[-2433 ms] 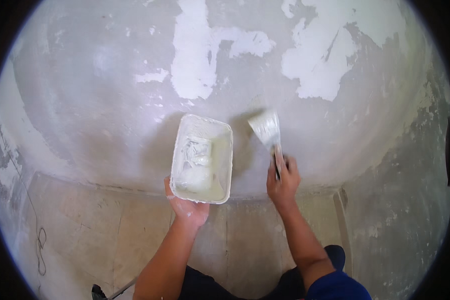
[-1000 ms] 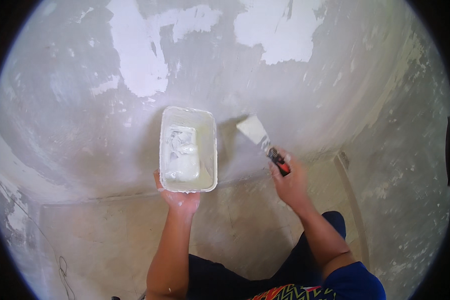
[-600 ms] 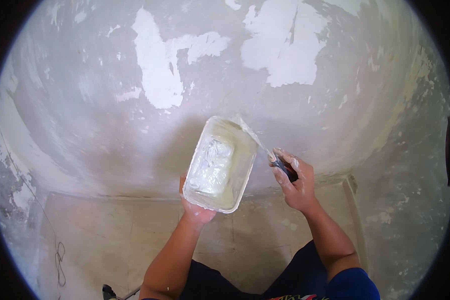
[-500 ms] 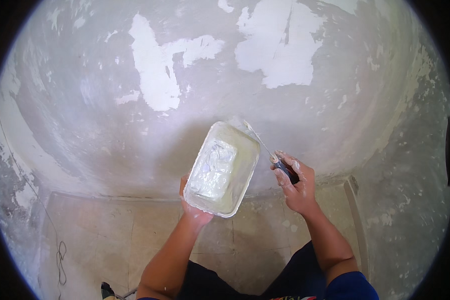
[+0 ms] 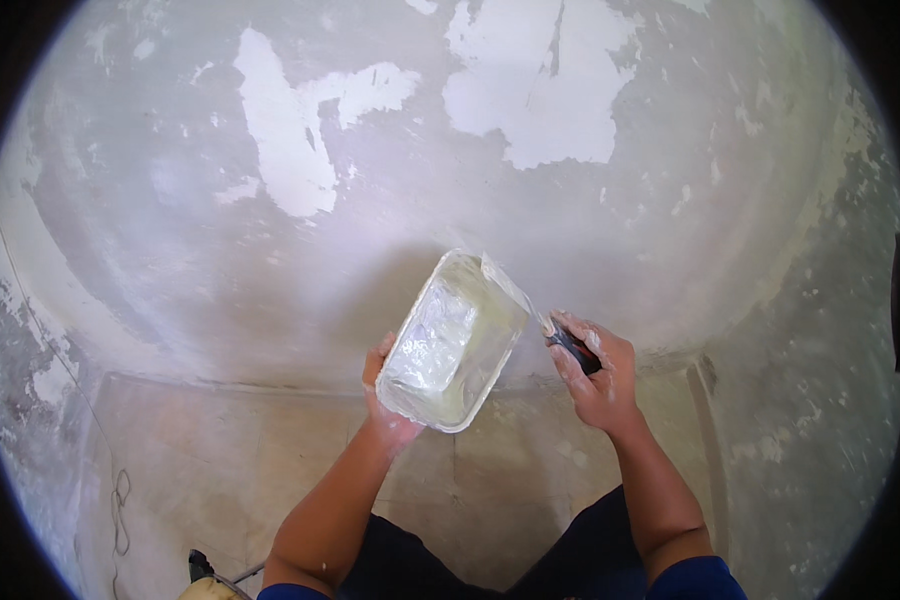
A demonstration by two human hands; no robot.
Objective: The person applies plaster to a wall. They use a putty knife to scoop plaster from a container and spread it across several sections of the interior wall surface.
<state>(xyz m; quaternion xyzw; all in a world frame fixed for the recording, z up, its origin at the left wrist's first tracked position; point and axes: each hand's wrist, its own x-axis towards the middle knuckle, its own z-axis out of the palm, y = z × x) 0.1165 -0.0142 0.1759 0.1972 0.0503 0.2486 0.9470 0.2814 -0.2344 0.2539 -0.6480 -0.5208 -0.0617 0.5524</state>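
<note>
A pale rectangular plastic tub (image 5: 490,372), smeared with white filler, is tilted in front of me. My left hand (image 5: 388,405) holds it from beneath at its lower left, with most of the fingers hidden behind it. Wet, shiny filler (image 5: 438,340) lies on the tub's bottom. My right hand (image 5: 598,368), spotted with filler, is closed around the dark handle of a putty knife (image 5: 570,346). Its coated blade (image 5: 505,282) lies along the tub's upper right rim and looks to be touching it.
Ahead rises a grey plastered wall (image 5: 370,230) with white filler patches (image 5: 540,90) near the top. More rough wall (image 5: 810,430) stands at the right. Below is a tiled floor (image 5: 240,450). A thin cable (image 5: 120,510) hangs at the left, near a partly visible yellowish object (image 5: 208,588).
The putty knife's blade has turned, showing more of its flat side at the tub's rim. The tub has shifted slightly right, and the wall patches appear farther left.
</note>
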